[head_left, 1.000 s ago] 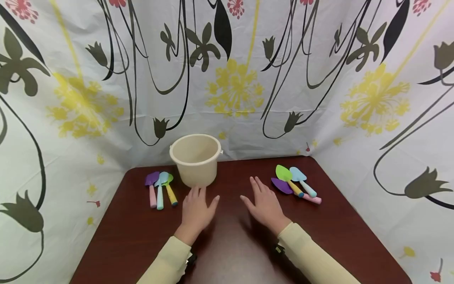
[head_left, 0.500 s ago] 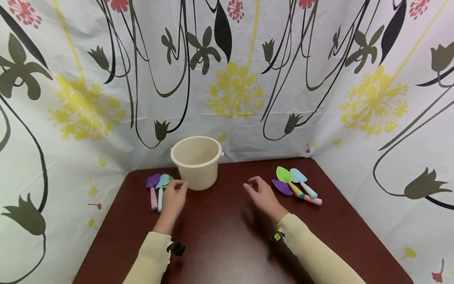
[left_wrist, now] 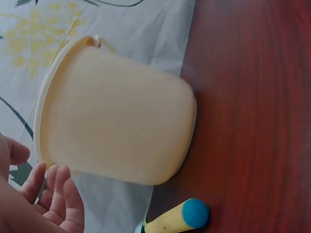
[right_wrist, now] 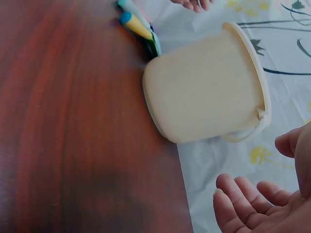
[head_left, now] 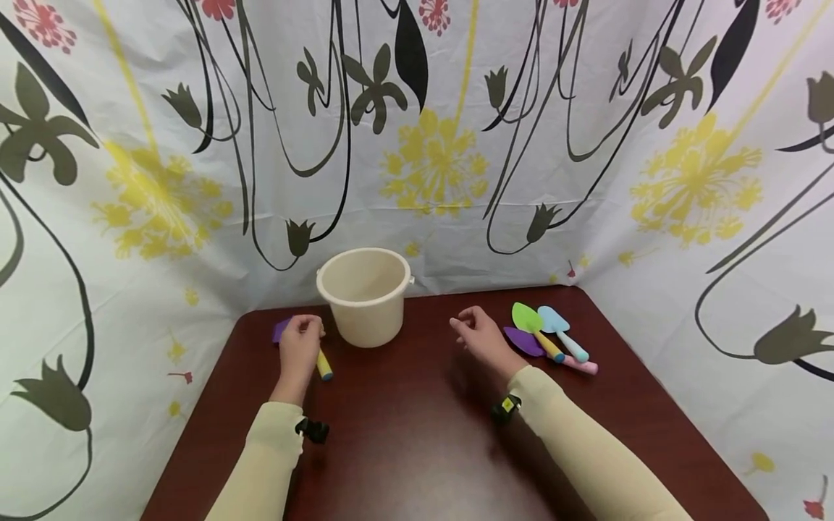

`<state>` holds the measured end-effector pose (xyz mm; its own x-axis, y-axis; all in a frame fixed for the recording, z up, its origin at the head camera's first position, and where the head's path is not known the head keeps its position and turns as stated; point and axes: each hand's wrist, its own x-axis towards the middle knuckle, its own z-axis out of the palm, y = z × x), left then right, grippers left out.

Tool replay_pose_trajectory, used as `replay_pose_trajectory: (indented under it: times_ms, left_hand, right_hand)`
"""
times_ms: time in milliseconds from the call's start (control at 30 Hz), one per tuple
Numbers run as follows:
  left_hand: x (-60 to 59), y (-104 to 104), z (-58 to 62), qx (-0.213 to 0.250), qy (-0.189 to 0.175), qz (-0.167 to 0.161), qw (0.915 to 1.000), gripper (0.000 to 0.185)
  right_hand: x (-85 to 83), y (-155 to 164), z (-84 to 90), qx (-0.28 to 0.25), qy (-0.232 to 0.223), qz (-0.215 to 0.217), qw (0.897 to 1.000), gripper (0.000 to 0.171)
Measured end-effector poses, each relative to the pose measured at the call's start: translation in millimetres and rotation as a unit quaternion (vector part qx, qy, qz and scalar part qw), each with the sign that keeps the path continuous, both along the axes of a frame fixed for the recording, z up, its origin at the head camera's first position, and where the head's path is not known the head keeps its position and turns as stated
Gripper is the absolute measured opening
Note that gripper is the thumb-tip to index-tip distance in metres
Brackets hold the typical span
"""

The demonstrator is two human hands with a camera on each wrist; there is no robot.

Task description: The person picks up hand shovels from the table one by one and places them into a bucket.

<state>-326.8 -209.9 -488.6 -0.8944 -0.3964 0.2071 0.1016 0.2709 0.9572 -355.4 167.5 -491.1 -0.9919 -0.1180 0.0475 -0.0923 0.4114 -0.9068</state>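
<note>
My left hand hovers over the left group of small garden trowels, hiding most of them. Its fingers are loosely bent with nothing between them, as the left wrist view shows of that hand. A purple trowel blade peeks out on its far side, and a green trowel's yellow handle with a blue end on its right. My right hand is held over the table, fingers relaxed and holding nothing. Nearest to it lies the right group: a purple trowel, a green trowel and a light blue trowel.
A cream bucket stands upright at the back of the dark red-brown table, between the two trowel groups. A white curtain with printed flowers closes off the back and both sides.
My left hand has moved left, from in front of the bucket to over the left trowels, its fingers bending. My right hand has stayed nearly in place, its fingers now more bent.
</note>
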Motion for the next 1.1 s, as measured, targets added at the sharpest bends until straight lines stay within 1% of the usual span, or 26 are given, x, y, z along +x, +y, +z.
replay_pose_trajectory:
  times_ms: [100,167,233,300,367,533,633,767,900,1000,1100]
  left_hand:
    - [-9.4,-6,5.6,0.048,0.009,-0.001,0.9988,0.025]
    - [-15.3,-9,11.8,0.068,0.004,-0.005,0.9976,0.027]
    - [-23.0,-12,17.6,0.078,-0.004,-0.008,0.9969,0.029]
    - [-31.0,-16,22.0,0.090,-0.015,-0.012,0.9958,0.029]
    - [-38.7,-19,24.8,0.114,-0.028,-0.022,0.9929,0.028]
    - [-53.3,-28,26.1,0.169,-0.064,-0.032,0.9831,0.023]
    - [-59.4,-31,25.7,0.183,-0.081,-0.036,0.9792,0.024]
    - [-65.2,-32,27.7,0.194,-0.096,-0.043,0.9753,0.029]
    - [-70.5,-31,31.8,0.194,-0.110,-0.045,0.9739,0.036]
    - [-73.8,-30,35.4,0.198,-0.119,-0.050,0.9717,0.038]
    - [-75.7,-30,38.7,0.213,-0.125,-0.052,0.9675,0.037]
  right_hand:
    - [-12.6,-2,7.1,-0.003,0.003,0.006,1.000,0.039]
    - [-21.4,-3,14.5,0.001,0.005,0.012,1.000,0.039]
    - [-32.2,-5,19.9,0.006,0.012,0.018,1.000,0.038]
    - [-42.2,-7,25.3,0.007,0.016,0.024,1.000,0.037]
    - [-51.0,-11,29.8,0.004,0.020,0.030,0.999,0.037]
    - [-69.9,-20,37.6,-0.006,0.008,0.040,0.999,0.041]
    - [-80.7,-25,42.7,-0.001,0.003,0.042,0.999,0.043]
    - [-95.8,-35,50.7,0.007,0.011,0.043,0.999,0.040]
    - [-110.8,-46,56.1,0.013,0.005,0.041,0.999,0.039]
    - [-119.9,-55,59.9,0.008,-0.005,0.043,0.999,0.043]
    - [-126.6,-64,63.2,-0.011,-0.014,0.051,0.999,0.048]
